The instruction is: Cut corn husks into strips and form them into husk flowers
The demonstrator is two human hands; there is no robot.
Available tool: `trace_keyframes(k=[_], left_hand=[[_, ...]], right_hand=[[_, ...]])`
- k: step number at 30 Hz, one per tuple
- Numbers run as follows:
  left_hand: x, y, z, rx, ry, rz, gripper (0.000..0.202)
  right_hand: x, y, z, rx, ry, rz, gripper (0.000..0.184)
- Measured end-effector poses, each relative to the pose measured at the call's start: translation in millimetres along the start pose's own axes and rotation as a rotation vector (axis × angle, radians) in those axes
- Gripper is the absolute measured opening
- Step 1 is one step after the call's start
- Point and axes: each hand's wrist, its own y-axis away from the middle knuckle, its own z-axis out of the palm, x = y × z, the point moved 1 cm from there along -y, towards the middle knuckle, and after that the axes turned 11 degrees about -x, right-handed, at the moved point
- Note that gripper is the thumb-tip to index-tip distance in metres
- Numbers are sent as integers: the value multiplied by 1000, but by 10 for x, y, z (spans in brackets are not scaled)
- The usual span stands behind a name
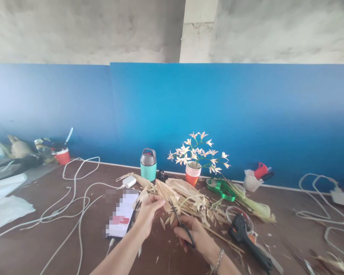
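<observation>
- Scissors (180,223): slim metal blades, dark, smooth handles that look like plastic.
- Husks (186,188): dry, papery, matt, with fine ribs.
- Flowers (185,149): pale, matt petals, husk-like.
- Cups (192,177): stacked paper, smooth.
- Ribbon (222,190): green, glossy.
- Glue gun (248,238): black plastic.
- Flask (148,171): smooth turquoise body, probably plastic or painted metal.
- Bracelet (219,259): shiny metal.
- Cable (80,229): smooth white plastic.
- Table (31,250): brown, smooth, fairly matt.
- Partition (172,103): smooth, blue.
- Wall (88,30): rough, bare concrete.
</observation>
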Motion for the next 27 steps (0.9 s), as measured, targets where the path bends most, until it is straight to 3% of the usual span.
trace_keyframes(k=[5, 14, 23, 27], left_hand=[[-14, 5, 21, 33, 60, 86, 22], [-68, 59, 83, 99, 167, 64, 25], [-75, 85, 140, 35, 164, 59, 23], [-80, 101, 148, 58, 177, 55, 23]], right_hand=[[22, -10, 38, -29, -4, 11, 30], [27, -21, 41, 10, -40, -32, 28], [93, -56, 30, 20, 2, -38, 22], [107, -70, 24, 23, -12, -45, 24]])
